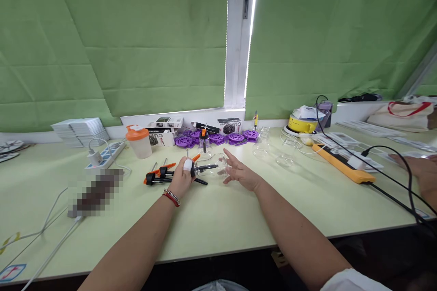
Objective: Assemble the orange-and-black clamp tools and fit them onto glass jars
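My left hand (182, 177) is closed around the black neck of a clear bottle (211, 165), which it holds sideways above the table. A black tube runs inside the bottle. Something white covers the left thumb. At the bottle's base, my right hand (241, 173) has its fingers spread; whether they touch it I cannot tell. Left of the bottle lie black-and-orange sprayer tops (152, 178), partly behind my left hand. An upright clear bottle with an orange-and-black top (204, 138) stands just behind. Further right are clear topless bottles (262, 145).
Purple round plastic parts (235, 138) and cup holder boxes (162, 138) line the back. An orange-lidded shaker (139, 142) stands left. An orange power strip (343, 166) with black cables and a yellow pot (302, 122) are right. Another person's hand (421, 173) shows at the right edge.
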`<state>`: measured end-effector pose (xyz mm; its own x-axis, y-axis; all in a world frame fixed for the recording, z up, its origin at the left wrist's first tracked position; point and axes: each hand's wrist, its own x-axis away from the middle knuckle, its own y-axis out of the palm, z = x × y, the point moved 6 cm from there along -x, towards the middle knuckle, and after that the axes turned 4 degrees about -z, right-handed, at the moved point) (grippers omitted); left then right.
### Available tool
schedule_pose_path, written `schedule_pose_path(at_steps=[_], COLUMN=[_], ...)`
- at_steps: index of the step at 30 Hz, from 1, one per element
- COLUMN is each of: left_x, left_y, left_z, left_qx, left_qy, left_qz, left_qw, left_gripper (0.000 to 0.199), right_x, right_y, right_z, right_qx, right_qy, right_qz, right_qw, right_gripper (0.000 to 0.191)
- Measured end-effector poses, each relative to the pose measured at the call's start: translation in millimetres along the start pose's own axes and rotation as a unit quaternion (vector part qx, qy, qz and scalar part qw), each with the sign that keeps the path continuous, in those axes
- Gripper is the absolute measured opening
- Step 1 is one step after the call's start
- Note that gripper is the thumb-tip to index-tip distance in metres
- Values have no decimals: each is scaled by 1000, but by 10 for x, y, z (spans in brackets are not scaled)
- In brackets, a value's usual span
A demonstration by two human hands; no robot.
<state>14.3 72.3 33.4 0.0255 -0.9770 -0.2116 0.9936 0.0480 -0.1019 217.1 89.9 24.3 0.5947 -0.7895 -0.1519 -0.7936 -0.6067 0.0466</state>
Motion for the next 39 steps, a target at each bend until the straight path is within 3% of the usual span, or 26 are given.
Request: schedule_pose_path(at_steps=[2,6,10,17,24,29,33,35,37,39], left_x=[9,34,34,-2,15,-7,-39,-41,-32,-17], left_y=[19,75,80,51,103,103,47,37,46,62], left_z=[10,46,63,5,4,13,-5,-9,-8,2], left_qx=[-8,-11,-14,-8,10,-12,-9,-3,-2,-10], left_qy=[1,11,10,5,1,9,-1,-3,-2,5], left_qz=[-5,-15,-13,-1,-18,-28,-6,-3,-7,-12], left_qw=[1000,1000,1000,1000,1000,1000,1000,1000,1000,1000], left_gripper=[31,31,32,30,31,31,29,28,28,29], right_x=[13,-37,-46,40,-54,-70,-21,-1,-11,-48], right_y=[-8,-69,-92,-60,-66,-80,-41,-22,-20,-36], right_z=[-42,64,125,-97,92,205,35,-37,-16,74], right_qx=[-3,-2,22,14,-6,24,-15,-27,-31,-32], right_qy=[-23,14,38,-26,45,113,30,-12,-8,25], right_qz=[-14,11,23,10,52,77,43,22,16,29], right_qw=[1000,1000,999,1000,998,990,999,999,999,999], right_gripper=[82,65,63,79,52,69,59,71,71,60])
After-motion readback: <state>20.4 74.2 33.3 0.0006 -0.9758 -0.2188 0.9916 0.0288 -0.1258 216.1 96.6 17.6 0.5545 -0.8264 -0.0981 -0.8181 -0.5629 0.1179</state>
